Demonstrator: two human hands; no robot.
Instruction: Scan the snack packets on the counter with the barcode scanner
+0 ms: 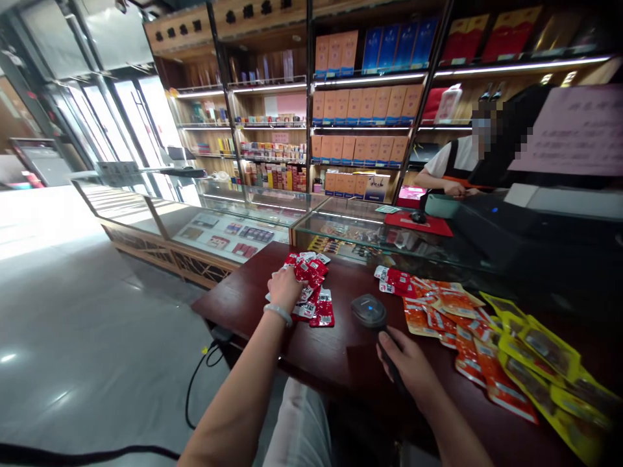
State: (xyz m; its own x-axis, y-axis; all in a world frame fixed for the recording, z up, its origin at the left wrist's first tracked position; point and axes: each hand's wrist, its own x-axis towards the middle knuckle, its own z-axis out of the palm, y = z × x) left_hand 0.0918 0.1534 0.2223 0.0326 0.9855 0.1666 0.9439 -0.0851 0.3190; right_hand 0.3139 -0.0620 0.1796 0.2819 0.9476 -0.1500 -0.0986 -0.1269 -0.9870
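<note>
Closest in, the person's right hand (406, 357) grips the handle of a black scanner (368, 311), its head tipped towards the middle of the dark red table (253, 279); whether that head touches the wood cannot be told. Across from it, the left hand (286, 288), with a pale bracelet (278, 315) at the wrist, lies on the near left side of a loose heap of red-and-white packets (322, 308). Its fingertips are hidden among them, so one cannot tell whether it pinches any. To the right, orange packets (491, 373) lie overlapping in a long spread, with yellow packets (549, 347) beyond them. A few more red-and-white ones sit at the orange spread's left end, apart from the main heap.

As for progress, the packets look largely grouped by colour, and the main red heap seems to be the portion in hand; which ones are already dealt with cannot be told.

Farther back stand a glass counter (311, 211), a co-worker (464, 155) behind it, and shelves (370, 77) of boxes (367, 107).
</note>
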